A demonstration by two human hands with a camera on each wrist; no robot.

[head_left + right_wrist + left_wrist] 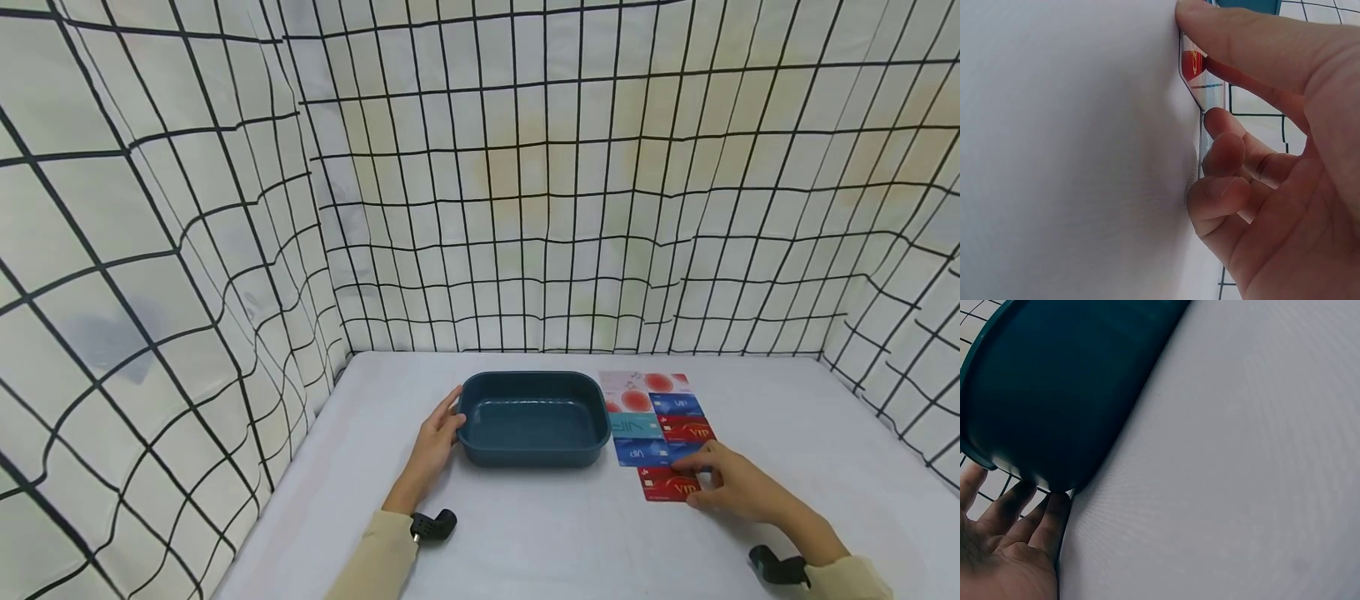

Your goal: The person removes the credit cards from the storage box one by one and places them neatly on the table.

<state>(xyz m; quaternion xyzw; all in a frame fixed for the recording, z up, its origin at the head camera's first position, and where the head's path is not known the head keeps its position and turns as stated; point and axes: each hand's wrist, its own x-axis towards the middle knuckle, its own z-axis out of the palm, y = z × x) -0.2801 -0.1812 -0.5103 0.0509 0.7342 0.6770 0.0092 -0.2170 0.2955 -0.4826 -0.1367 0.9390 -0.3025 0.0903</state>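
Note:
A dark teal rectangular tub [534, 458] stands on the white table, its inside bare. My left hand [435, 437] touches the tub's left end. In the left wrist view its fingers [1050, 522] reach fairly straight to the tub wall [1054, 406]. To the tub's right, my right hand [738, 483] pinches a red VIP card [663, 485] by its edges, index finger at the upper edge and thumb at the lower. That card lies below a block of cards, against a blue VIP card [641, 452]. The right wrist view shows the thumb [1235, 37] low over the white surface.
Above are a teal card [636, 426], another red VIP card [686, 428], a blue VIP card [677, 404] and pale cards with red circles [630, 400]. White cloth with a black grid net [547, 196] walls the table's back and sides.

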